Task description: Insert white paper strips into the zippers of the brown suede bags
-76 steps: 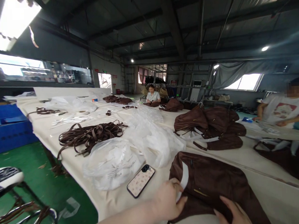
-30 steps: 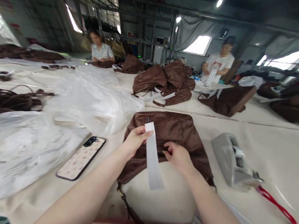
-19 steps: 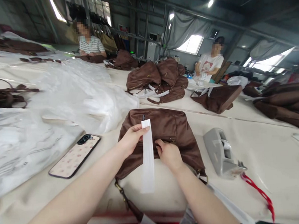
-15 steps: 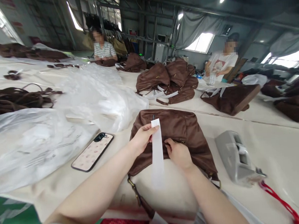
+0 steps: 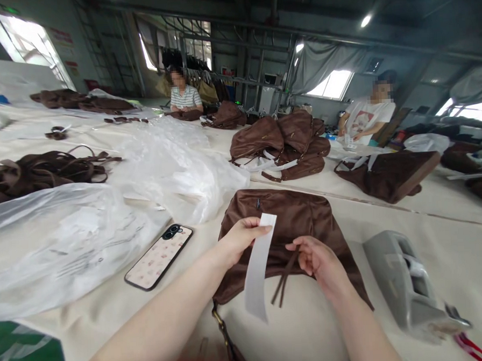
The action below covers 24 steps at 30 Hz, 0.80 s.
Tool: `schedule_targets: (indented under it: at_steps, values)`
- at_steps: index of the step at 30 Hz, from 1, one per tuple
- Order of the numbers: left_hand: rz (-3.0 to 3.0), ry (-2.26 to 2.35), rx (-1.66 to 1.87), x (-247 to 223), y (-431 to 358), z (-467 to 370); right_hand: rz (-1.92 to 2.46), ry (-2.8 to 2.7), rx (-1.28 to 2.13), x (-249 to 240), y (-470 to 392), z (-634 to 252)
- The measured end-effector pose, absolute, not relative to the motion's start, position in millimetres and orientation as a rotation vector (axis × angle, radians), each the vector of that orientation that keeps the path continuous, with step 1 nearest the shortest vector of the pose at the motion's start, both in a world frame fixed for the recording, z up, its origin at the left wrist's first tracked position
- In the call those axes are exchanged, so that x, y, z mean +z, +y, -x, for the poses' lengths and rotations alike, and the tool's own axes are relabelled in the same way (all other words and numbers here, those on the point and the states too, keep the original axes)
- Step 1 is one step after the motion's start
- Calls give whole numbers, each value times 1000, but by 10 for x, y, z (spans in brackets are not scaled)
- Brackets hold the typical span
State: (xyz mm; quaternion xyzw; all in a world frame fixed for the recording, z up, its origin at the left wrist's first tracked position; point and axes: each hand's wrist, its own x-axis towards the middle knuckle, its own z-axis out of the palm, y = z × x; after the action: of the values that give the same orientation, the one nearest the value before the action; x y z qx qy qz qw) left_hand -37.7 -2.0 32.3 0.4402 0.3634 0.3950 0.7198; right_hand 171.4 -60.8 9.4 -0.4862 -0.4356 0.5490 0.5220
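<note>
A brown bag (image 5: 291, 210) lies flat on the pale table in front of me. Pinched between thumb and fingers of my left hand (image 5: 244, 238) is the top of a white strip (image 5: 258, 276), which hangs down over the bag's near edge. Over the bag's right part, my right hand (image 5: 315, 257) has its fingers curled around a thin dark brown cord (image 5: 285, 278), whose two ends dangle below the fingers. The hands are apart. A strap with a brass-coloured buckle (image 5: 222, 327) hangs from the bag's near left corner.
A phone (image 5: 159, 257) and clear plastic bags (image 5: 66, 243) lie left. A grey tape dispenser (image 5: 408, 285) stands right. Brown bags (image 5: 279, 141) are piled beyond, and brown straps (image 5: 42, 172) lie far left. Two people (image 5: 185, 97) (image 5: 367, 114) are across the table.
My right hand has lifted off the bag and moved right, and the brown cord now shows in its fingers. The white strip now slants and curves. The whole view has shifted.
</note>
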Motion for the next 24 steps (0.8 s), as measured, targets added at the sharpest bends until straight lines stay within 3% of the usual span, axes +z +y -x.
schedule_targets:
  at_steps: [8, 14, 24]
  values:
    - [-1194, 723, 549, 327, -198, 269, 766, -745, 1655, 193, -662, -2082]
    - [-1393, 886, 465, 209, -163, 248, 649, -629, 1412, 236, -631, -2159]
    - [-1761, 683, 419, 254, -209, 259, 756, -683, 1215, 224, -599, -2041]
